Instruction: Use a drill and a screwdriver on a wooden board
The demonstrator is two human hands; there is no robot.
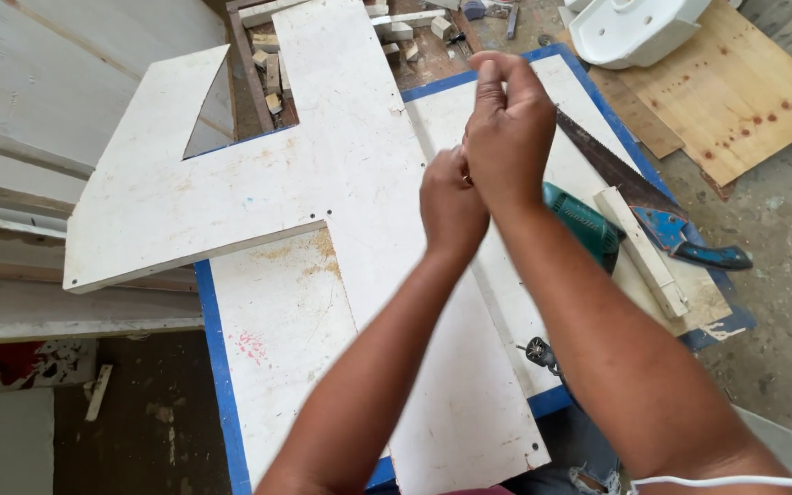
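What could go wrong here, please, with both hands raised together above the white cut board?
The hand saw lies with its blade close beside the right hand; lowering that arm could brush it. The white cut board overhangs the blue-edged table at left and might tip if leaned on. The green power drill sits under the right forearm.

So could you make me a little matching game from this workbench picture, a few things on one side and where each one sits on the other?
Things:
1. handsaw
2. green power drill
3. white basin
4. small wood offcuts

Places:
A. on the floor, top right, partly on a plywood sheet
B. under the right forearm
C. behind the white cut-out board, top middle
D. along the right edge of the blue-rimmed table, blue handle nearest

Pairs: 1-D, 2-B, 3-A, 4-C
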